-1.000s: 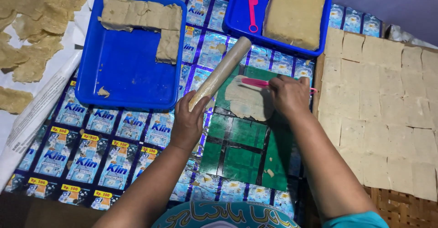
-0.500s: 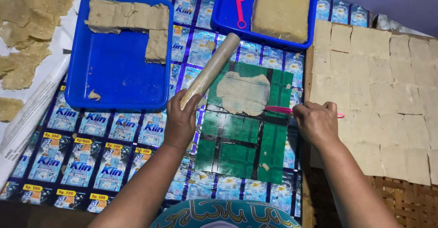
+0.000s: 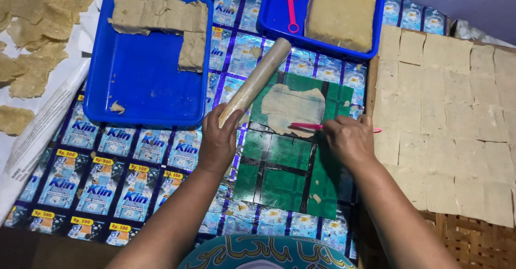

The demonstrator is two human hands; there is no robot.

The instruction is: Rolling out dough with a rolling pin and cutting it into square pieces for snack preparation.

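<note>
My left hand (image 3: 219, 140) grips the near end of a pale wooden rolling pin (image 3: 256, 80), which lies slanted up and to the right beside the green mat (image 3: 279, 177). On the mat's far part lies a thin, flattened sheet of beige dough (image 3: 293, 107). My right hand (image 3: 348, 139) holds a pink plastic knife (image 3: 306, 126), its blade lying flat against the near edge of the dough sheet.
A blue tray (image 3: 145, 91) at the left holds strips of dough (image 3: 161, 16). A second blue tray (image 3: 279, 29) at the back holds a dough block (image 3: 339, 12) and a pink tool (image 3: 291, 0). Cut dough squares (image 3: 446, 118) cover a woven rack at the right. Dried pieces (image 3: 32, 48) lie far left.
My right hand drew back from the dough sheet to the right, then returned with the pink knife to the sheet's near edge. My left hand stayed on the rolling pin.
</note>
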